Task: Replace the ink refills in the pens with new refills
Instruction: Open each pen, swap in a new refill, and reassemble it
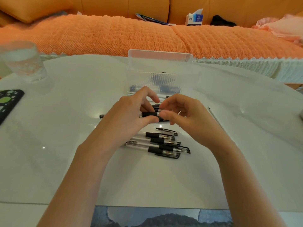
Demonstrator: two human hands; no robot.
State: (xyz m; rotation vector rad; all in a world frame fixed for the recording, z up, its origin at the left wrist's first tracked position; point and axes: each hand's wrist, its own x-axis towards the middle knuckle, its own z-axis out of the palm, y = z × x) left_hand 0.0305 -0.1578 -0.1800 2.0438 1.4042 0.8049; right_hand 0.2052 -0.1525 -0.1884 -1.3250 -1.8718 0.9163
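My left hand point(131, 110) grips the pen point(150, 114), right hand point(183, 112) pinches its tip end: twist coaxially, low over the bench point(65, 145).

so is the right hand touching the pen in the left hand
Touching. Head view shows the right hand pinching the pen that the left hand holds.

Both bare forearms reach forward and converge, wrists bent inward. The left grip point(131, 112) and right grip point(185, 112) meet nearly fingertip to fingertip, each with thumb and curled fingers pinching one pen point(150, 114) held between them.
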